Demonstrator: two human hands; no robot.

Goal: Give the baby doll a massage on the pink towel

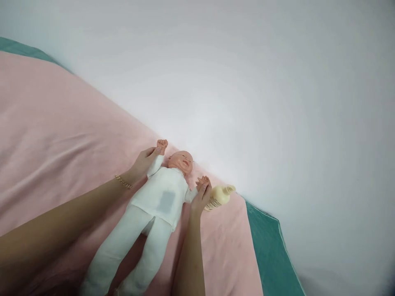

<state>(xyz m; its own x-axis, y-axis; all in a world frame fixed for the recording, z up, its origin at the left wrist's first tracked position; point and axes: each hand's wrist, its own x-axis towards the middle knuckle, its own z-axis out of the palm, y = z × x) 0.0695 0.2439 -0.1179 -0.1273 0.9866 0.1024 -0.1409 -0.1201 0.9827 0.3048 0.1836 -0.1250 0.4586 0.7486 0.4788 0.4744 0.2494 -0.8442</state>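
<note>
On the blanket (61, 123), both hands (143, 161) (202, 196) clasp the doll (160, 193).

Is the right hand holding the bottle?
No, the right hand grips the doll's hand, and the bottle lies beside it on the blanket.

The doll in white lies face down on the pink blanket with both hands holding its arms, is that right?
Not quite: the head view shows the doll lying face up on the pink blanket; the left hand and the right hand do hold its arms.
</note>
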